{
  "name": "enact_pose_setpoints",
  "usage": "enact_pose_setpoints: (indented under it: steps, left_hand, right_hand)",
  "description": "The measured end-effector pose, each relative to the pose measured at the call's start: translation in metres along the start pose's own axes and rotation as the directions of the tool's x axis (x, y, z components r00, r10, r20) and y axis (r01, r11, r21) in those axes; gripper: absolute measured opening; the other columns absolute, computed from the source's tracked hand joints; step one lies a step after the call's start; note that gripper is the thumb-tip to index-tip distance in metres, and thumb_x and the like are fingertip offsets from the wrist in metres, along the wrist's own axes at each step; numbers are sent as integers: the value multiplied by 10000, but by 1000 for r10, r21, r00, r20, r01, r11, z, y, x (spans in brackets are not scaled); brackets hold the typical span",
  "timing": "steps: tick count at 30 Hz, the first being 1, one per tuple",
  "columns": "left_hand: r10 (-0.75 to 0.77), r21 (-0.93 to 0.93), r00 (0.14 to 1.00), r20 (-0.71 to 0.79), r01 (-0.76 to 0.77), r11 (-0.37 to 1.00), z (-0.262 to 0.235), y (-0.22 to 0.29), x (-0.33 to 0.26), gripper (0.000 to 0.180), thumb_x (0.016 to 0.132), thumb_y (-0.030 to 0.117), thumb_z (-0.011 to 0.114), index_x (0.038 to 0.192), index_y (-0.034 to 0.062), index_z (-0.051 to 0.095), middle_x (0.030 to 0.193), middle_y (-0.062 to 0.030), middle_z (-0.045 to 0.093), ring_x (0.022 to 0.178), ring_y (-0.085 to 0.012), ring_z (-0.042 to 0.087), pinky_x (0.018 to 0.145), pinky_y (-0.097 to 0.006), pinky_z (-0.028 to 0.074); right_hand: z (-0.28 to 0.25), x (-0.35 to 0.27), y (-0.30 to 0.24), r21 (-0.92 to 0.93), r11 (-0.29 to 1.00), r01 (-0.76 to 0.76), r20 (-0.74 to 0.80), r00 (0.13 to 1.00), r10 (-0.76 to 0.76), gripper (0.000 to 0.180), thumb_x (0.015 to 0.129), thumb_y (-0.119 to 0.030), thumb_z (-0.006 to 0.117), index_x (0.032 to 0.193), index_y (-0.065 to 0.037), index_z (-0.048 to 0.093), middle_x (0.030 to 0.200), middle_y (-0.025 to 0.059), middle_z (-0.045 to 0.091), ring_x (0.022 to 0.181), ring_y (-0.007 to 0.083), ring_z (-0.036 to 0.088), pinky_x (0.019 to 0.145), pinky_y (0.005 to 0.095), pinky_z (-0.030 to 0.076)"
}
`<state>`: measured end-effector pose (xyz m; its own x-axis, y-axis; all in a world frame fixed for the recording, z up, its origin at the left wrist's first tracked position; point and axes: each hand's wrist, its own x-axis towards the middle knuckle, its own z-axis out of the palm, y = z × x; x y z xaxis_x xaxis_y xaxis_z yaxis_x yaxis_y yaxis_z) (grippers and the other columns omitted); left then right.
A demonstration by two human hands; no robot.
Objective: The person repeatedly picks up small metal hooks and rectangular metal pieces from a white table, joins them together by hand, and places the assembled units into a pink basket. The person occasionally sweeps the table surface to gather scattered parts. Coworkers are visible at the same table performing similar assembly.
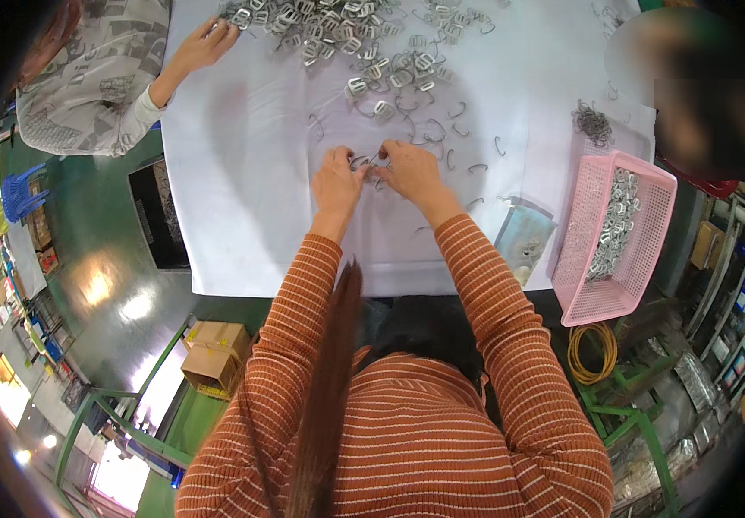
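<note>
Over the white-covered table, my left hand [335,184] and my right hand [412,176] come close together with their fingertips pinched. Between them is a small grey metal piece [360,161]; its exact shape is partly hidden by the fingers. Just beyond and to the right lie several thin bent wire hooks [451,161], scattered singly. Farther off, a loose pile of silver metal buckles [329,33] spreads across the far part of the table, a single buckle [383,110] being nearest to my hands.
A pink plastic basket [572,250] holding many buckles stands at the right edge. Beside it lie a light-blue pouch [525,235] and a dark clump of wire hooks [594,126]. At far left, another person's hand [204,47] reaches to the pile; another person is at far right.
</note>
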<state>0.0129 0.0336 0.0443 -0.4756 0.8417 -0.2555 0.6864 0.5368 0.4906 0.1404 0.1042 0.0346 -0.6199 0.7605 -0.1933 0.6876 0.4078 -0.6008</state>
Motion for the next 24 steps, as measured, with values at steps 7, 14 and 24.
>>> enact_pose_setpoints:
  steps: [7,14,24]
  left_hand:
    - [8,-20,987,161,-5,1000,-6,-11,2,262,752,168,655,985,81,572,922,-93,577,871,-283,570,743,-384,448]
    - [145,-136,968,-206,-175,975,-9,-16,19,316,762,183,639,1062,130,553,1047,-68,556,869,-280,589,706,-373,474]
    - [356,5,933,50,-356,934,14,12,70,223,786,192,624,985,111,562,1005,-59,555,783,-289,606,645,-389,479]
  right_hand:
    - [21,-4,-7,-60,994,-87,-27,996,86,222,747,-193,645,925,-108,543,859,86,565,693,298,612,584,397,477]
    - [5,1,-8,-94,994,57,-57,996,-63,188,778,-105,572,961,-143,591,883,88,541,704,296,617,584,399,487]
    - [-22,-14,25,551,768,-326,296,937,185,241,710,-232,672,874,-61,621,819,97,630,760,235,608,669,361,469]
